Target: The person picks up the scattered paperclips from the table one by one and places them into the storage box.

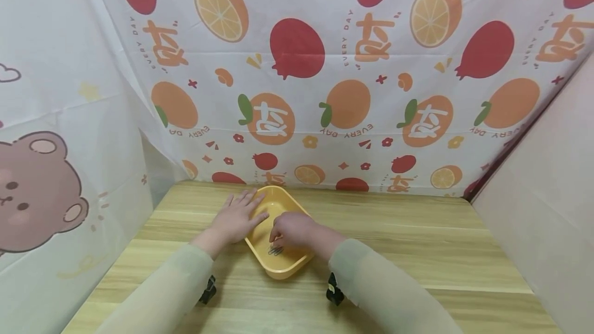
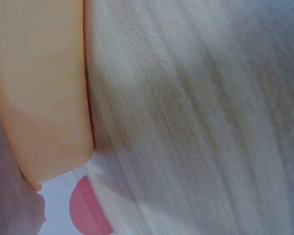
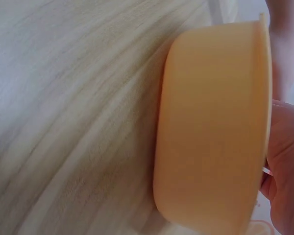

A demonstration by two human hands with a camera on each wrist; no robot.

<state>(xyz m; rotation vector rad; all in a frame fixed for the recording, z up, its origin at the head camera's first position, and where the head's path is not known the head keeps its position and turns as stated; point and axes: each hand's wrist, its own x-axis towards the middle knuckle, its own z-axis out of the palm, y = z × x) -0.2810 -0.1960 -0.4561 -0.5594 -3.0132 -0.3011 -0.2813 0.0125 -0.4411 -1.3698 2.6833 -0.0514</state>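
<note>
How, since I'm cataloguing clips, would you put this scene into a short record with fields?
container: yellow tray on a wooden table
contents: paper clips, toward the end nearer the person
left hand: rests on the tray's left rim, fingers extended
right hand: reaches into the tray, fingers bent down at the paper clips; cannot tell whether it pinches one
backdrop: fruit-print cloth

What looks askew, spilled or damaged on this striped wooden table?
The yellow oblong plastic tray sits diagonal to the far edge of the table, looking askew. Small silvery metal clips lie inside it; no spill or damage shows.
</note>
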